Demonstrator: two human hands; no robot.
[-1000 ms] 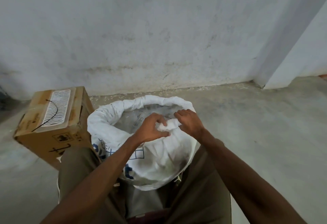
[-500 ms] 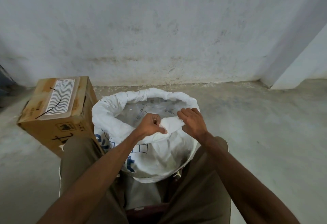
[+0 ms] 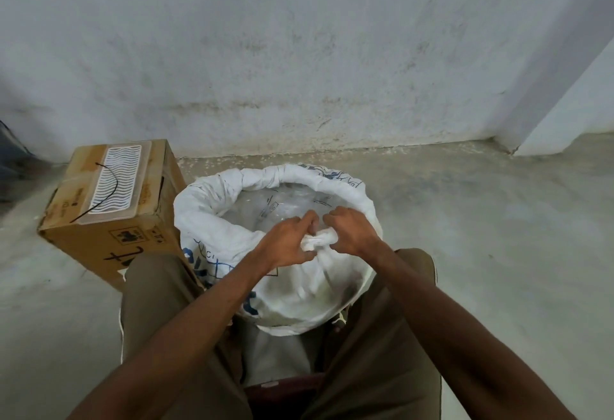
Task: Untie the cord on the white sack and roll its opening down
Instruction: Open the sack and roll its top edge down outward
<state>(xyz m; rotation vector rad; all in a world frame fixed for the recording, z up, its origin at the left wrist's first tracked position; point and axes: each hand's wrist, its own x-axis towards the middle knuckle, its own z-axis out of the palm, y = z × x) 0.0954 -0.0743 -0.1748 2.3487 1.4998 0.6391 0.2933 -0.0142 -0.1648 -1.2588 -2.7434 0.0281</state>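
The white sack (image 3: pixel 299 293) with blue print stands on the floor between my knees. Its mouth is open, and the rim (image 3: pixel 252 177) is rolled into a thick band along the far and left sides. A clear plastic liner (image 3: pixel 282 203) shows inside. My left hand (image 3: pixel 289 242) and my right hand (image 3: pixel 354 230) are close together at the near rim, both gripping a bunched fold of sack fabric (image 3: pixel 317 240). No cord is visible.
A cardboard box (image 3: pixel 109 220) with a white patterned label and a black wire stands just left of the sack, close to my left knee. A grey stained wall (image 3: pixel 299 54) runs behind. Bare concrete floor (image 3: pixel 498 237) spreads to the right.
My hands have drawn closer together on the near rim and bunched the fabric tighter between them. The head view has tilted slightly.
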